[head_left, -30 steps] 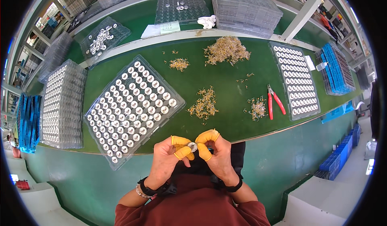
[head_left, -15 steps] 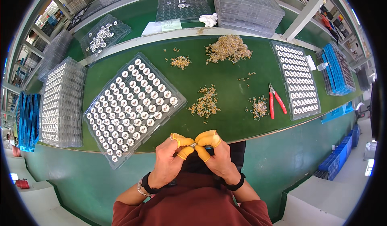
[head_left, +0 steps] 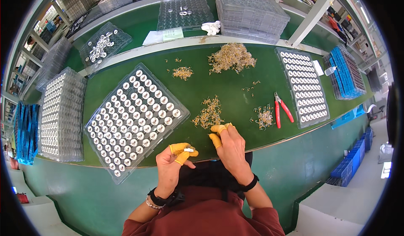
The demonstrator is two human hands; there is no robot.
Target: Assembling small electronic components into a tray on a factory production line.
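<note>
Pinching a small ring (head_left: 188,150) in left hand (head_left: 173,168) beside tray (head_left: 136,120) | right hand (head_left: 230,145) empty, fingers loose, by pin pile (head_left: 209,115) | take one pin only

On the desk (head_left: 235,97), a filled tray (head_left: 134,120) lies left of a small pile (head_left: 209,114); pliers (head_left: 281,109) lie right of it (just beside a smaller heap (head_left: 265,117)), another tray (head_left: 305,86) farther right, the largest pile (head_left: 232,57) behind.

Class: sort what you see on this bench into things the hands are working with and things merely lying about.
In use:
left hand pinching a small white part
right hand by the nearest pile of brass bits
filled clear tray

Lying about:
red pliers
white cloth
blue trays
</note>
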